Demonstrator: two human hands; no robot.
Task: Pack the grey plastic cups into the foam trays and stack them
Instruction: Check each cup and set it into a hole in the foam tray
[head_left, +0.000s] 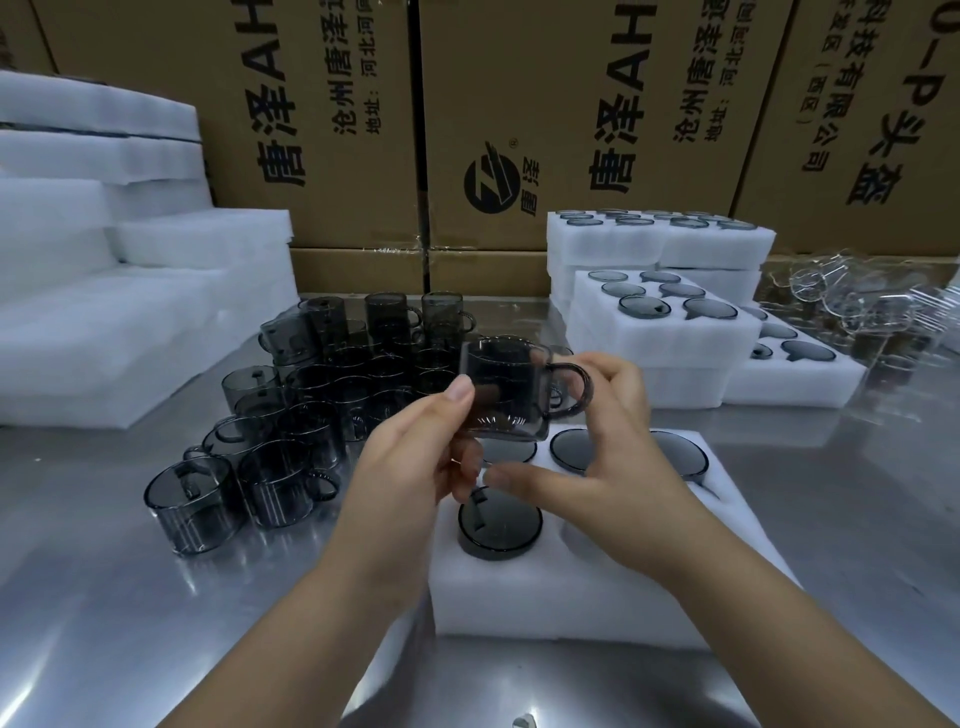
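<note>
A grey see-through cup (506, 387) with a handle on its right hangs above the near foam tray (524, 597). My left hand (415, 457) pinches the cup's left side, thumb on its wall. My right hand (608, 447) holds it from the right, fingers curled by the handle. The tray holds several cups sunk in its holes; one cup (500, 525) sits in the near row, and the hole to its right looks empty. A crowd of loose grey cups (311, 410) stands on the metal table to the left.
Filled foam trays (670, 338) are stacked at the back right, beside clear plastic pieces (857, 301). A pile of empty foam trays (119, 312) fills the left. Cardboard boxes (467, 130) wall the back. Bare steel table (156, 623) lies in front left.
</note>
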